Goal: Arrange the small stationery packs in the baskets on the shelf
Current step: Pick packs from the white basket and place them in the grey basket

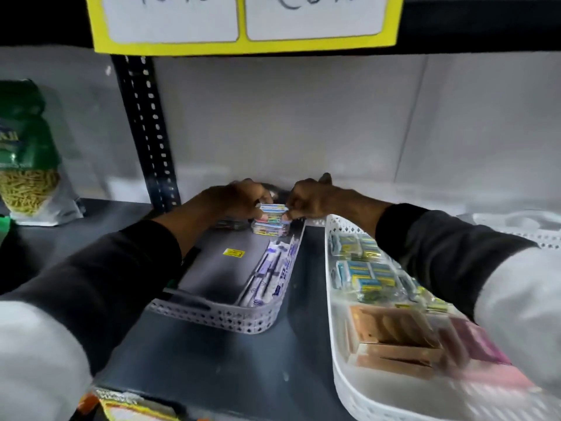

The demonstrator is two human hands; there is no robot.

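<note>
Both hands are gripping one small stationery pack (274, 208) at the far end of the grey basket (230, 317), the left hand (243, 197) and right hand (306, 199) each pinching an end, directly above a second pack (271, 228). The white basket (340, 344) is sitting alongside on the shelf (218, 369).

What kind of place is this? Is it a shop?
Probably a small shop or its stockroom. A yellow sign with handwritten labels hangs on a metal rack, a gray basket and a white basket hold many matching little packs, and a bag of snacks sits on the shelf.
</note>
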